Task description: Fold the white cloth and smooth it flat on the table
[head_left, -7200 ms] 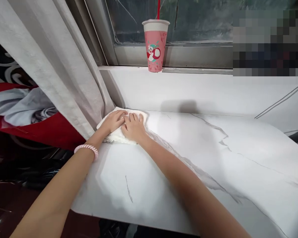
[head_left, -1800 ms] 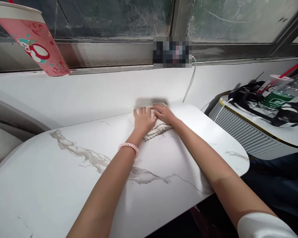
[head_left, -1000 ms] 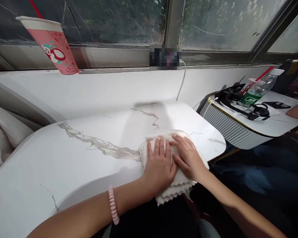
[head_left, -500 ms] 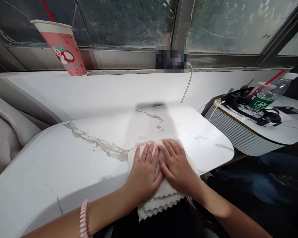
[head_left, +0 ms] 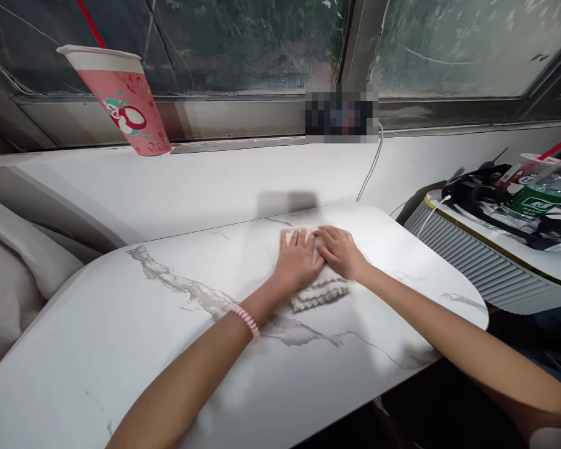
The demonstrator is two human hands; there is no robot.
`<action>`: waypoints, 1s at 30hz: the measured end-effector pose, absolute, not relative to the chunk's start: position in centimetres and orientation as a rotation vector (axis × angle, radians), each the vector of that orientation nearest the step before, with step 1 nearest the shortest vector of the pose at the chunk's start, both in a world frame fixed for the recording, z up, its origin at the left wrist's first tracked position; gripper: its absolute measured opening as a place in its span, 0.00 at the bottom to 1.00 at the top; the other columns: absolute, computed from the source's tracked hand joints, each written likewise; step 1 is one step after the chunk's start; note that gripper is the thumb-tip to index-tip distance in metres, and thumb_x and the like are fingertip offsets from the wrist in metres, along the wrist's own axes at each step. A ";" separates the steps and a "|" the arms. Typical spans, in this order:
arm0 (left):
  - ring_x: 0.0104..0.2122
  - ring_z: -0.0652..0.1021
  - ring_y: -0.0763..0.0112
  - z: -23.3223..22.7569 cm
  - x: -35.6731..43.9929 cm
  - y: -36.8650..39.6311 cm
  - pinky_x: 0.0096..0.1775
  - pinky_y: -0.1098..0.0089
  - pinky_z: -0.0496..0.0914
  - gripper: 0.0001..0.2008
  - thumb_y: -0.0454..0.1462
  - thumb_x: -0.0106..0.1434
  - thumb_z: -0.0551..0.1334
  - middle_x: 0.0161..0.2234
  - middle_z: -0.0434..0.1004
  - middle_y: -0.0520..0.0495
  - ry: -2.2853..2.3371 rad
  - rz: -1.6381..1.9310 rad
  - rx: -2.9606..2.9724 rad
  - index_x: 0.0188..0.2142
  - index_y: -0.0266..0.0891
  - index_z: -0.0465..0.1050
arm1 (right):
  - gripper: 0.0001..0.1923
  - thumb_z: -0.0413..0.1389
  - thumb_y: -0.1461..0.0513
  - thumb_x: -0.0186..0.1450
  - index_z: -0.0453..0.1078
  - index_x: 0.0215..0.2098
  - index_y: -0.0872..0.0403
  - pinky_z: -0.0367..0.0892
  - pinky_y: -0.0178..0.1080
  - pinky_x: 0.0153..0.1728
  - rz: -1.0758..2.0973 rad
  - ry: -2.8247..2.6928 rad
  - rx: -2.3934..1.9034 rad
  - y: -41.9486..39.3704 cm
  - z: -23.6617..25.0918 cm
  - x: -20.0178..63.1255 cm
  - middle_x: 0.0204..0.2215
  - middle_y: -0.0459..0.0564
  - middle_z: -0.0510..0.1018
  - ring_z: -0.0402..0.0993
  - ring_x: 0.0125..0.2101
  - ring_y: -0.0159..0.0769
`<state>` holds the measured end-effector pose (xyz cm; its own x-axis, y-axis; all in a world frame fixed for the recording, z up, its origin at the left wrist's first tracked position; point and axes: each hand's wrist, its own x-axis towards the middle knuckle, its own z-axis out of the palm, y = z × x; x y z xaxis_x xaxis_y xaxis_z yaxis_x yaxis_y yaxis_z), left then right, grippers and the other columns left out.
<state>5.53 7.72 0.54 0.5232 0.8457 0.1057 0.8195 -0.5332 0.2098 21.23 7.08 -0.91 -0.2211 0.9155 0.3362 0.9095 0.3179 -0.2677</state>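
Note:
A folded white cloth (head_left: 321, 294) with a wavy edge lies on the white marble-patterned table (head_left: 135, 337), near its far side. My left hand (head_left: 298, 260) rests flat on the cloth, fingers stretched forward and slightly apart; a pink coiled band (head_left: 245, 320) circles that wrist. Right beside it, my right hand (head_left: 340, 251) presses on the cloth's right part with its fingers extended and angled left. The two hands touch or nearly touch at thumb and fingertips. Much of the cloth is hidden beneath them.
On the window ledge stands a pink paper cup (head_left: 131, 115) with a red straw. A blurred-out object (head_left: 341, 115) sits further right, a cable (head_left: 371, 165) hanging from it. Another table (head_left: 490, 268) at right holds a green-labelled bottle (head_left: 537, 198) and dark gear. Grey fabric (head_left: 14, 274) is at left.
Both hands have slid the cloth forward from the table's near edge toward the wall. The arms are stretched further out, and the view has shifted slightly.

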 end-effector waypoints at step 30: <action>0.65 0.63 0.56 -0.4 -0.2 15.1 0.66 0.50 0.50 0.25 0.43 0.70 0.46 0.64 0.64 0.37 1.645 0.589 2.591 0.62 0.36 0.63 | 0.21 0.41 0.63 0.73 0.62 0.61 0.58 0.49 0.48 0.62 0.011 -2.288 -1.619 15.6 0.0 14.5 0.60 0.57 0.68 0.58 0.61 0.45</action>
<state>-0.15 15.09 -0.41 0.3749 0.8759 0.3038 0.8696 -0.4459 0.2122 14.47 15.62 0.04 -0.2948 0.9175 0.2671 0.9149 0.3517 -0.1981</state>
